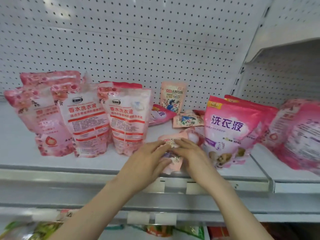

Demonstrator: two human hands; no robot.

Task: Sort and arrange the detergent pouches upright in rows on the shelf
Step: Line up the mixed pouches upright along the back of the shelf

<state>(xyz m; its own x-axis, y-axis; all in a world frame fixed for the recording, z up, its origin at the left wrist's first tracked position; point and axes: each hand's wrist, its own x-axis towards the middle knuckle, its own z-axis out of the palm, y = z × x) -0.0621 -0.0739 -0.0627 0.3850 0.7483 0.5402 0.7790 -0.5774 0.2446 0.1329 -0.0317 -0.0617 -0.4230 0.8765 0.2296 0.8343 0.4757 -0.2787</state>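
Holding: both hands are on one small pouch [173, 162] at the front lip of the shelf [97, 163], in the gap between the pale pouches and the magenta pouch.
Left hand [149, 158]: fingers over the pouch's upper left, thumb lower on its face. I read this as a pinch.
Right hand [192, 156]: fingers curled over the right edge, clamped on the same pouch; thumb hidden.
Small pouch, feel: I judge it light, soft film with liquid inside. It crumples under the fingers, so I expect it to sag or slump if released carelessly.
Small pouch, grip: I'd take the two side seams low down, settle the base flat, and keep off the belly, which would bulge.
Surface: glossy printed plastic, likely slick; floral print on peach.
Pale pouches [86, 118]: tall, pink and white, wrinkled film, standing at left and touching one another.
Magenta pouch [230, 129]: bigger, plump, upright just right of the hands, with another behind it.
Back pouch [173, 97]: same small kind, upright near the pegboard [138, 40].
Loose pouches [187, 120]: small ones lying flat behind the hands, not yet stood up.
Shelf: smooth white metal, hard. I expect a pouch base to slide on it easily.
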